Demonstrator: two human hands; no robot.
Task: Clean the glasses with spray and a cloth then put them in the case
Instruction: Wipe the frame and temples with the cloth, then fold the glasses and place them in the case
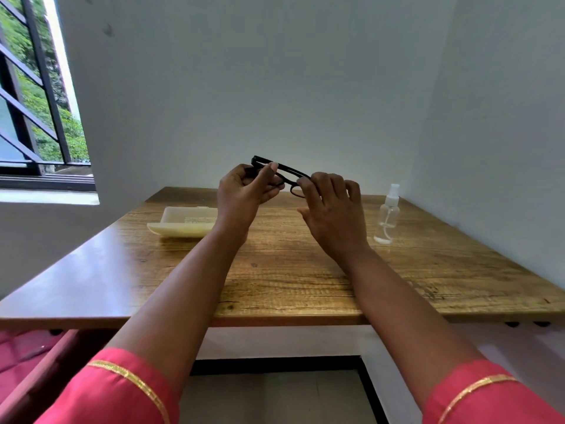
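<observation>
Black-framed glasses (290,172) are held in the air above the middle of the wooden table (275,270). My left hand (244,194) pinches their left end between thumb and curled fingers. My right hand (331,209) touches the right end of the frame with its fingertips, the other fingers spread and the thumb apart from the frame. A pale yellow case (183,223) lies on the table to the left, partly behind my left wrist. A clear spray bottle (387,214) with a white cap stands upright on the right. No cloth is visible.
The table stands in a corner, with white walls behind it and to its right. A barred window (36,102) is at the far left. Red fabric (21,350) shows below the table's left front edge.
</observation>
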